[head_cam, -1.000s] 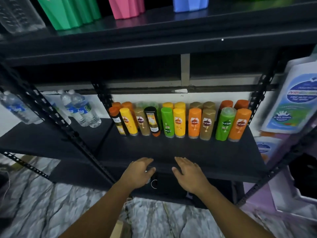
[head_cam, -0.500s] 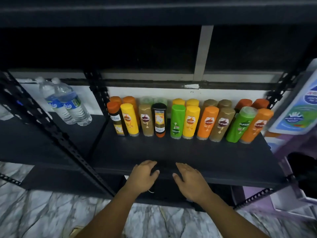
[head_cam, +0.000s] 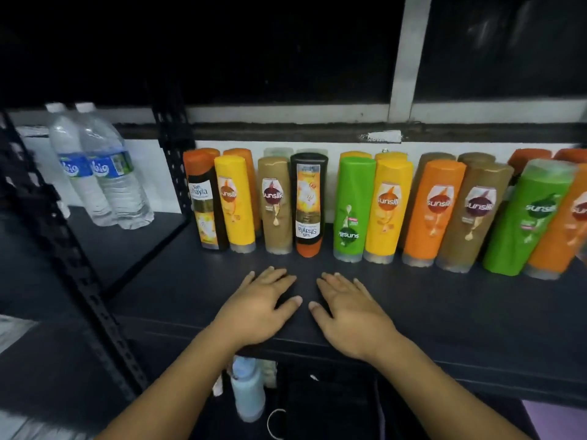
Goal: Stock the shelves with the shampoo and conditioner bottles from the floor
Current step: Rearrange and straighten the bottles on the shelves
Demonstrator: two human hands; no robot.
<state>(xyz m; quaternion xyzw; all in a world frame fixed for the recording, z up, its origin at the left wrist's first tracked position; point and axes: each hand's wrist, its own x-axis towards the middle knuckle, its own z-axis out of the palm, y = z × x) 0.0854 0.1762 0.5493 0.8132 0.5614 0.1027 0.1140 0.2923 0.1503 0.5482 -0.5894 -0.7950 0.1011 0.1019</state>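
Observation:
Several shampoo and conditioner bottles stand in two rows along the back of a black shelf [head_cam: 444,312]: a black and orange bottle [head_cam: 206,204], yellow [head_cam: 234,201], brown [head_cam: 275,204], a black bottle with an orange cap at the bottom [head_cam: 308,204], green [head_cam: 352,208], yellow [head_cam: 386,208], orange [head_cam: 432,214], brown [head_cam: 473,217] and green [head_cam: 530,217]. My left hand [head_cam: 257,309] and my right hand [head_cam: 349,312] lie flat on the shelf's front part, side by side, fingers straight, holding nothing. They are a short way in front of the bottles.
Two clear water bottles [head_cam: 101,173] stand on the neighbouring shelf at left, behind a perforated black upright [head_cam: 73,265]. A pale blue bottle [head_cam: 247,392] shows on the lower level under the shelf edge. A white wall and a dark window frame lie behind.
The view has moved closer and lower to the shelf. Both hands have slid forward from the shelf's front edge onto its surface, and the left hand's fingers have straightened.

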